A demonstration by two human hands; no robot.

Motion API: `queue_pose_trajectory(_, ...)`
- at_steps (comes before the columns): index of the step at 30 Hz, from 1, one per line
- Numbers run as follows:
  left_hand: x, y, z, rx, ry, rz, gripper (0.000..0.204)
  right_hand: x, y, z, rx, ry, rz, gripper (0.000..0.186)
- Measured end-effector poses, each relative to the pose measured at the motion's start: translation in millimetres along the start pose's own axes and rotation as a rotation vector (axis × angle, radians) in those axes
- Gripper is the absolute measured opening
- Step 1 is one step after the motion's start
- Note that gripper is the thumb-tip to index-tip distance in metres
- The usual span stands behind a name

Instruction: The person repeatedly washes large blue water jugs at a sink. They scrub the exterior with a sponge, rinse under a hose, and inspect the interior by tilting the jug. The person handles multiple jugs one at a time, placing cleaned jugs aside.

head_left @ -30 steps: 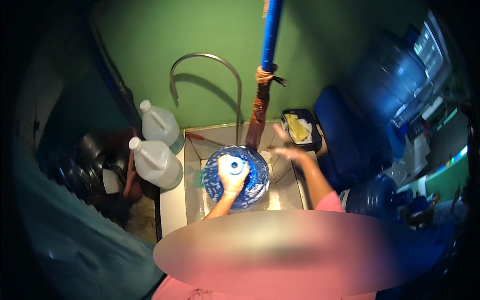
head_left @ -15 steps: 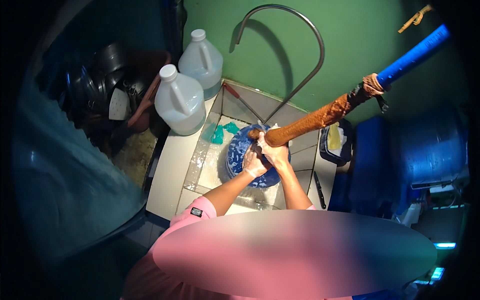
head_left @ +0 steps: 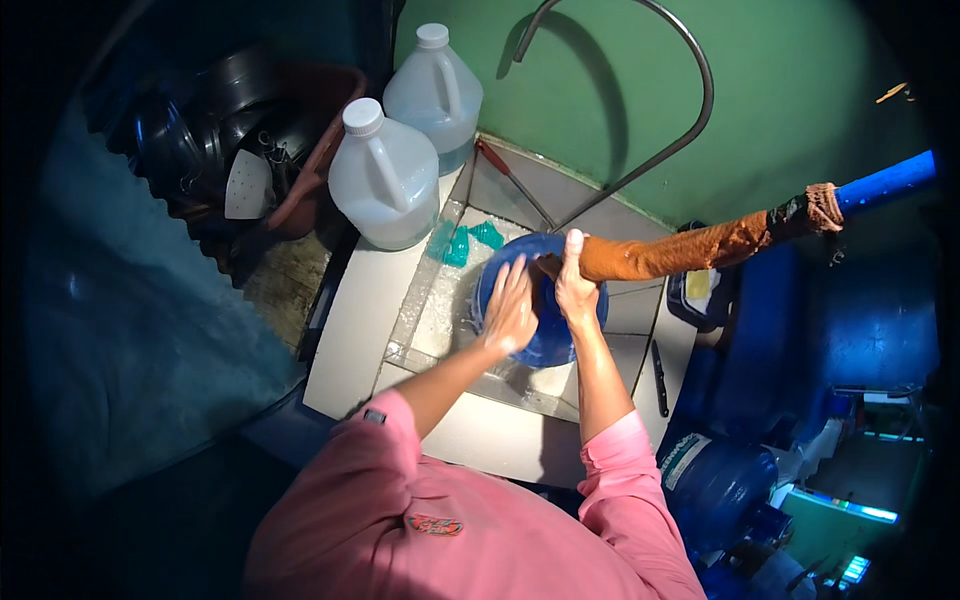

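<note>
A round blue jug (head_left: 548, 335) stands in the tiled sink (head_left: 440, 305). My left hand (head_left: 510, 310) lies on its left side, fingers stretched out. My right hand (head_left: 578, 285) is wrapped round the brown cloth sleeve (head_left: 680, 248) at the lower end of a blue pole (head_left: 885, 180), which slants in from the right; that end is over the jug, whose opening is hidden. A crumpled teal item (head_left: 458, 245) and a red-handled tool (head_left: 515, 178) are in the sink's upper left, near a bent metal pipe (head_left: 690, 130).
Two white-capped plastic jugs (head_left: 385, 180) (head_left: 435, 95) stand on the left ledge. A bin of dark pots (head_left: 320, 150) is beyond. At right are a knife (head_left: 660, 380), a dark container with a yellow sponge (head_left: 700, 284) and large blue bottles (head_left: 720, 490) (head_left: 870, 330).
My right hand, open and apart earlier, now grips the sleeve. The pole has tilted from near upright toward the right. My left hand has left the jug's neck for its side.
</note>
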State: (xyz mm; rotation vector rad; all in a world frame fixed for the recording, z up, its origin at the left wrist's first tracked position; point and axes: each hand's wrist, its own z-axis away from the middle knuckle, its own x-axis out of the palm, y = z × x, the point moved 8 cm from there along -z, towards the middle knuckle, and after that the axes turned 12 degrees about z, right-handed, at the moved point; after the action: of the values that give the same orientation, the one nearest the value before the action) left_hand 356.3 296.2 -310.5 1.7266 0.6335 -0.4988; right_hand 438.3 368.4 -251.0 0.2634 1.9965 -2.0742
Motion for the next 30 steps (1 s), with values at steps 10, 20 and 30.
queue_pose_trajectory(10, 108.9, -59.7, -140.5, 0.131, -0.484, 0.046, 0.056, 15.7, -36.6, -1.5, -0.534, -0.089, 0.398, 0.020)
queue_pose_trajectory(20, 95.1, -33.9, -113.8, 0.171, -0.890, -0.272, 0.055, 5.6, -10.2, -5.0, -0.149, -0.128, 0.778, 0.052)
queue_pose_trajectory(30, 70.5, -58.3, -90.3, 0.288, -0.427, -0.094, 0.058, 27.0, -11.9, -5.8, -0.275, -0.162, 0.693, 0.040)
